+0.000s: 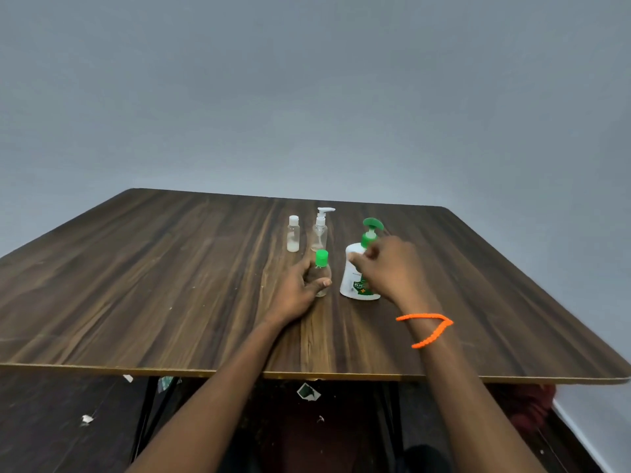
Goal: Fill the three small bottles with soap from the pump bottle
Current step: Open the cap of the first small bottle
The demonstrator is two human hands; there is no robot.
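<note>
A: How far along is the filling judged to be?

B: Little can be counted as done. Three small bottles are seen on the tabletop. The green-capped bottle is gripped by the left hand, thumb across its front and fingers round the back; it stands near the middle, just left of the pump bottle. Its cap is on, and its clear body looks nearly empty, though that cannot be told for certain.

A: And the other two?

B: They are set farther back and are not touched. The white-capped bottle is at the far left, with something pale in its lower part; whether that is soap cannot be told. The clear spray bottle stands just right of it, directly behind the green-capped one, and looks empty. Both are closed.

A: What is being done by the right hand?

B: The right hand is held in front of the pump bottle's shoulder, below the green pump head. Its fingers are blurred and loosely curled; whether the bottle is gripped or only approached cannot be told. An orange bracelet is worn on that wrist.

A: So what is left?

B: Nearly everything, it is judged. The green cap must be taken off, soap pumped in, the cap put back, and the same repeated for the two far bottles.
</note>
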